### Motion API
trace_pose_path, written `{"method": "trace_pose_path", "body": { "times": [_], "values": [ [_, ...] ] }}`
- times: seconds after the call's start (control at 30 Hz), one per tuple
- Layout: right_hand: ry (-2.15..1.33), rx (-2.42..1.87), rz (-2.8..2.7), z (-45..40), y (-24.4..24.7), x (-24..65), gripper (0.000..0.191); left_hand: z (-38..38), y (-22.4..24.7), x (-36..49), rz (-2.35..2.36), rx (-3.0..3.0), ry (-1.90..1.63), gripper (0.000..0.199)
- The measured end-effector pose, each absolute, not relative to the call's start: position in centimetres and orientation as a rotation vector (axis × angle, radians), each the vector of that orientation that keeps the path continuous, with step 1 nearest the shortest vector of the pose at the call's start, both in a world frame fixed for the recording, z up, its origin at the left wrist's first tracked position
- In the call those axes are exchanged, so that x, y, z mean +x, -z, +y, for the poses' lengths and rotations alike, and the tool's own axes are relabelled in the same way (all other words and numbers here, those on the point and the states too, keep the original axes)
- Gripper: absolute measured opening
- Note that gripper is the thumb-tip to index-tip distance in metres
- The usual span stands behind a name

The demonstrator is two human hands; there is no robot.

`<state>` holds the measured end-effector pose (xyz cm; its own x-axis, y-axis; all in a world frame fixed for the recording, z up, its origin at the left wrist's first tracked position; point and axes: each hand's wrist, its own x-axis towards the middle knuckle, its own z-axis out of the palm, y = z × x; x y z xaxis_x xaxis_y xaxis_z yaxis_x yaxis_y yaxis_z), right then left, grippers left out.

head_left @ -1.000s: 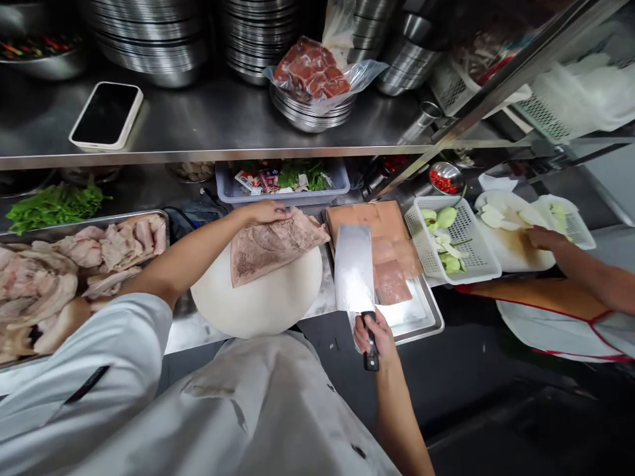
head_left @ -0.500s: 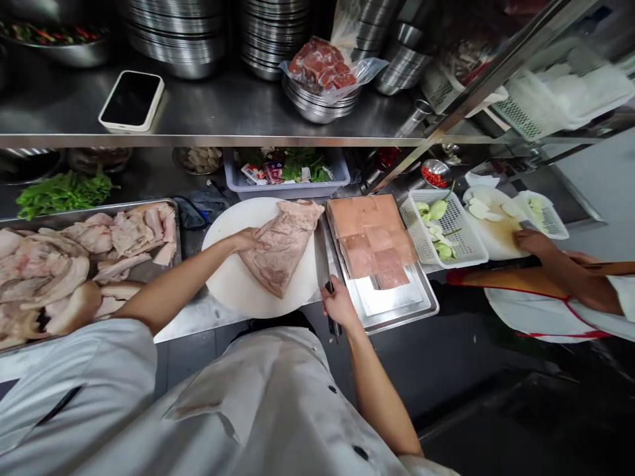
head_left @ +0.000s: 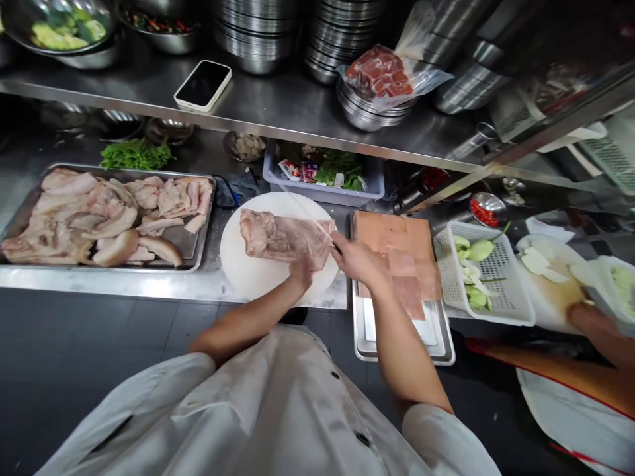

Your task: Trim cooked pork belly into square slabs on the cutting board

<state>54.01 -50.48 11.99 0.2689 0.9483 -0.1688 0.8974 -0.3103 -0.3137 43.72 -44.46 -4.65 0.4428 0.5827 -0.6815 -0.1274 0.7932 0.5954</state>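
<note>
A pale slab of pork [head_left: 278, 237] lies crosswise on the round white cutting board [head_left: 238, 277]. My left hand [head_left: 300, 270] holds the slab at its near edge toward the right end, its fingers blurred and partly hidden. In my right hand [head_left: 354, 254] is a knife [head_left: 320, 223], gripped by its dark handle. Its thin, smeared blade points up and left over the slab's right end; whether it touches the meat I cannot tell. Just right of the board, square skin-on pork pieces [head_left: 397, 248] overlap on a metal tray [head_left: 364, 350].
Left of the board stands a metal tray [head_left: 201, 254] of pork cuts. A lilac bin [head_left: 322, 192] sits behind the board, under a steel shelf [head_left: 278, 109] with a phone [head_left: 203, 86] and stacked bowls. At right are a white basket [head_left: 510, 304] and a co-worker's hand [head_left: 590, 317].
The slab has been turned crosswise on the board. My right hand has brought the knife up from the board's right side to the slab, and my left hand has shifted to its near edge.
</note>
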Motion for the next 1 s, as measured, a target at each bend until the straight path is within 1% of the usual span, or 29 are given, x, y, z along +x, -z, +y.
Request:
{"method": "trace_pose_path", "body": {
  "times": [0.07,0.13,0.17,0.23,0.27,0.3,0.37,0.43,0.5,0.57,0.73,0.87,0.93,1.0],
  "values": [
    [-0.387,-2.361,-1.575,-54.2,-12.7,55.4,0.021,-44.0,3.7,46.1,1.015,0.545,-0.452,0.027],
    [-0.387,-2.268,-1.348,-58.4,-12.6,56.5,0.023,-43.6,2.6,45.8,0.960,0.669,-0.280,0.029],
    [-0.447,-2.176,-1.222,-60.5,-12.2,56.8,0.026,-43.4,1.9,44.6,0.909,0.796,-0.168,0.029],
    [-0.653,-1.937,-0.975,-64.0,-10.5,56.8,0.032,-42.6,0.4,40.9,0.832,1.183,-0.046,0.028],
    [-0.741,-1.831,-0.863,-65.3,-9.3,56.5,0.035,-41.8,-0.4,38.8,0.814,1.505,-0.076,0.028],
    [-0.795,-1.761,-0.760,-66.2,-8.0,55.9,0.037,-40.7,-1.3,36.9,0.822,1.836,-0.146,0.031],
    [-0.854,-1.723,-0.579,-66.7,-5.4,54.3,0.041,-37.6,-2.7,34.2,0.851,2.367,-0.175,0.053],
    [-0.932,-1.713,-0.430,-65.7,-3.0,52.6,0.045,-34.3,-3.4,33.3,0.915,2.669,-0.032,0.075],
    [-1.070,-1.648,-0.331,-64.0,-1.2,51.0,0.049,-31.6,-3.2,33.4,0.979,2.779,0.164,0.084],
    [-1.184,-1.580,-0.296,-61.9,0.2,49.9,0.050,-30.2,-2.6,33.7,1.008,2.799,0.256,0.084],
    [-1.314,-1.549,-0.334,-56.0,1.8,48.7,0.046,-30.7,-1.2,32.7,1.026,2.789,0.117,0.078],
    [-1.262,-1.633,-0.360,-51.6,2.2,48.3,0.035,-31.0,-0.8,32.0,1.047,2.768,0.013,0.075],
    [-1.242,-1.654,-0.387,-51.7,2.2,47.9,0.031,-30.8,-0.5,31.8,1.038,2.754,-0.026,0.076],
    [-1.277,-1.669,-0.455,-53.4,2.2,47.3,0.029,-30.6,-0.1,31.6,1.038,2.732,-0.050,0.082]
  ]
}}
